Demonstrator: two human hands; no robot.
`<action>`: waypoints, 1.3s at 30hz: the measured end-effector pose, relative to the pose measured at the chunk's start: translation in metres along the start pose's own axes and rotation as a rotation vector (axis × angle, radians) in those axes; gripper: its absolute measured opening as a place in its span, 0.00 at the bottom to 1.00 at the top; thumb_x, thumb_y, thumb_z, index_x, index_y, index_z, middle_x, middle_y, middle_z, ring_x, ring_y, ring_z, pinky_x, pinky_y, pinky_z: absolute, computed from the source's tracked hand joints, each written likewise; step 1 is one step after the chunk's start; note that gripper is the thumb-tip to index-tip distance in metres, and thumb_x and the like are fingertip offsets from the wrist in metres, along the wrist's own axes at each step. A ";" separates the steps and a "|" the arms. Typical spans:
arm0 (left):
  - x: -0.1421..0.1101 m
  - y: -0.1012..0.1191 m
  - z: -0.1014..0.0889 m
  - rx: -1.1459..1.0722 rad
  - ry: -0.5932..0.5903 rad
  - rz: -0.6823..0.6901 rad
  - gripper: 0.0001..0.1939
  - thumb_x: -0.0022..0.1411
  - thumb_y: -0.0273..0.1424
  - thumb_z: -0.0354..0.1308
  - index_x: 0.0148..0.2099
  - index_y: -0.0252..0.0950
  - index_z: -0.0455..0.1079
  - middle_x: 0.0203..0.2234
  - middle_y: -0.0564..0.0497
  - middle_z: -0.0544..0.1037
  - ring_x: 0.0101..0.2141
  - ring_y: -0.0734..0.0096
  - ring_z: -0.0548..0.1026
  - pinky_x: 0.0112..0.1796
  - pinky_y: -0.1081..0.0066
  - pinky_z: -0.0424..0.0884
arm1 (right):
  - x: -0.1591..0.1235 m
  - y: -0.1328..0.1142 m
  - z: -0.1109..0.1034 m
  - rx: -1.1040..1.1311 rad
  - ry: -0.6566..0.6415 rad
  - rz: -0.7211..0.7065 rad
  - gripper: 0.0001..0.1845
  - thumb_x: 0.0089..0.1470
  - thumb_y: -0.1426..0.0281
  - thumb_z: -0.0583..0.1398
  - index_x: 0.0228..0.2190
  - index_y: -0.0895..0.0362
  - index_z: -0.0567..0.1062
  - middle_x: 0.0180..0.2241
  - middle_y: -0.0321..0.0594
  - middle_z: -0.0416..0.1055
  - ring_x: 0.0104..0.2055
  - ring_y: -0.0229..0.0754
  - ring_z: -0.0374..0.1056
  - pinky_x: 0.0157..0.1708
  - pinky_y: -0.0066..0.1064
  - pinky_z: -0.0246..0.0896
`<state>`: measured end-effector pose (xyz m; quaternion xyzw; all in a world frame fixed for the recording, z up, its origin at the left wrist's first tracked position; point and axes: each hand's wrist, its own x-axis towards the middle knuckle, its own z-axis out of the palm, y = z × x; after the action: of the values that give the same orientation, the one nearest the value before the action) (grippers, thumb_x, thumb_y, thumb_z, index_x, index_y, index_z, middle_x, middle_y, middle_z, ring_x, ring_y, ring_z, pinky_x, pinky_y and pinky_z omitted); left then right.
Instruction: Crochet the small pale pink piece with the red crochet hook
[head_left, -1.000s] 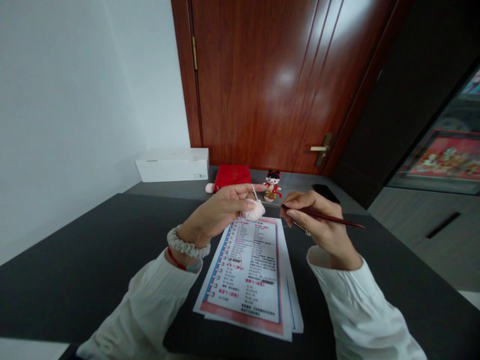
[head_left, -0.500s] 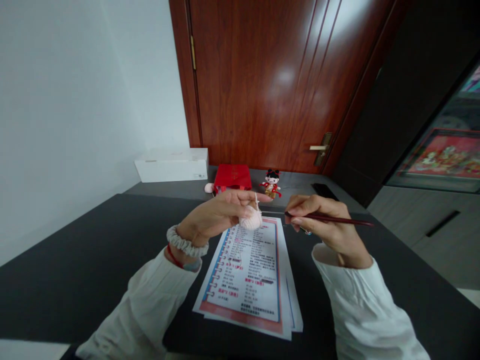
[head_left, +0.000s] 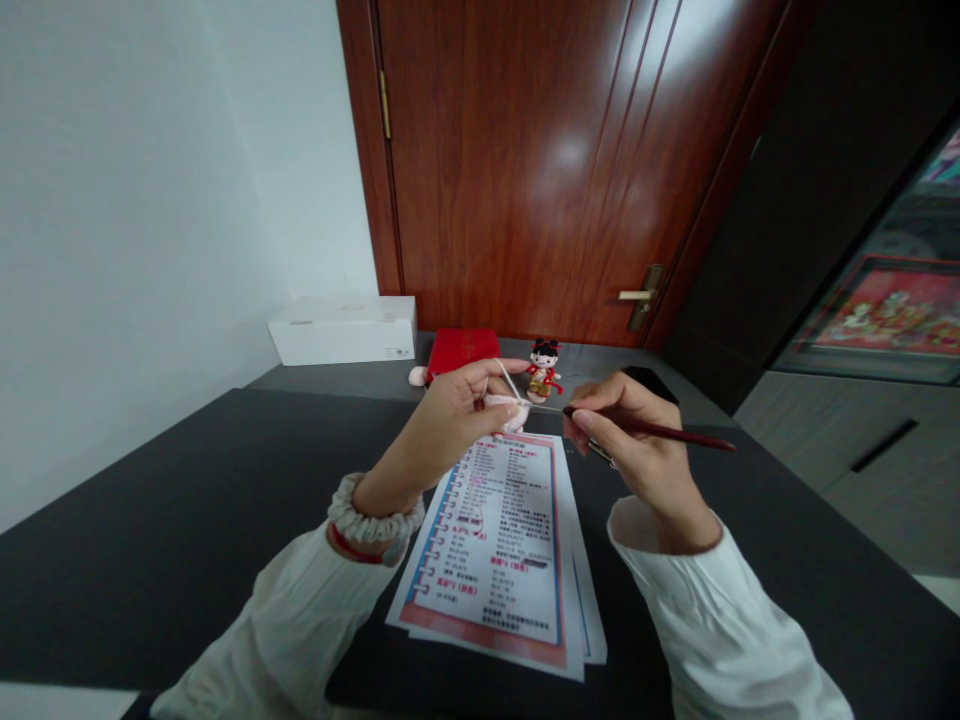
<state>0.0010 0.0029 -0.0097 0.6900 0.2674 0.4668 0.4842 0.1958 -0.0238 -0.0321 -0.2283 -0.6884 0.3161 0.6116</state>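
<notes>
My left hand (head_left: 461,408) pinches a small pale pink crochet piece (head_left: 516,417) between thumb and fingers. A strand of pale yarn (head_left: 512,381) runs from its raised index finger down to the work. In my right hand (head_left: 637,430) is a crochet hook (head_left: 686,434) with a dark red handle, gripped like a pen. The hook's thin metal shaft reaches left to the edge of the crochet piece. Beneath both hands lie printed pattern sheets (head_left: 517,545) with columns of text.
Behind the hands stand a red box or bag (head_left: 466,346), a small crocheted doll (head_left: 543,368) and a long white box (head_left: 345,332). A pale pink ball (head_left: 418,376) sits beside the red one. A dark flat object (head_left: 651,382) lies behind my right hand.
My left hand has lifted and turned, its index finger now raised with the yarn slanting down. The crochet piece has risen and tilted. My right hand has shifted slightly left with the hook.
</notes>
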 end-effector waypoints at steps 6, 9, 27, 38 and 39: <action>0.001 0.003 0.004 0.073 0.048 0.023 0.19 0.56 0.25 0.58 0.51 0.31 0.69 0.24 0.55 0.72 0.27 0.75 0.71 0.32 0.73 0.66 | -0.002 -0.004 0.006 -0.225 0.030 -0.059 0.05 0.56 0.74 0.60 0.29 0.55 0.70 0.25 0.31 0.69 0.25 0.32 0.64 0.25 0.27 0.57; 0.002 0.002 0.007 0.113 0.095 0.043 0.19 0.56 0.24 0.58 0.52 0.30 0.68 0.23 0.55 0.72 0.27 0.75 0.72 0.32 0.73 0.67 | -0.001 -0.005 0.011 -0.322 0.052 -0.065 0.06 0.57 0.73 0.59 0.28 0.55 0.70 0.24 0.31 0.68 0.24 0.33 0.63 0.25 0.27 0.56; 0.002 0.009 0.015 0.132 0.129 0.093 0.21 0.57 0.25 0.58 0.55 0.33 0.70 0.25 0.54 0.75 0.30 0.73 0.72 0.36 0.71 0.67 | 0.006 0.004 0.020 -0.637 -0.089 -0.422 0.08 0.59 0.77 0.55 0.38 0.53 0.68 0.33 0.39 0.71 0.35 0.40 0.69 0.35 0.34 0.65; 0.008 0.004 0.016 -0.250 0.087 -0.048 0.24 0.55 0.25 0.60 0.55 0.31 0.67 0.25 0.56 0.72 0.29 0.77 0.70 0.35 0.73 0.65 | 0.005 0.007 0.022 -1.042 -0.117 -0.674 0.09 0.60 0.80 0.54 0.39 0.57 0.69 0.31 0.44 0.70 0.34 0.43 0.64 0.30 0.35 0.61; 0.008 0.004 0.015 -0.200 0.105 -0.028 0.24 0.55 0.25 0.60 0.56 0.30 0.66 0.25 0.56 0.72 0.29 0.76 0.70 0.35 0.73 0.65 | 0.005 0.003 0.024 -1.061 -0.118 -0.631 0.09 0.60 0.80 0.53 0.40 0.58 0.69 0.31 0.45 0.70 0.34 0.44 0.64 0.30 0.35 0.61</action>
<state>0.0178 0.0018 -0.0037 0.6090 0.2539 0.5199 0.5425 0.1709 -0.0219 -0.0322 -0.2689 -0.8187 -0.2533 0.4396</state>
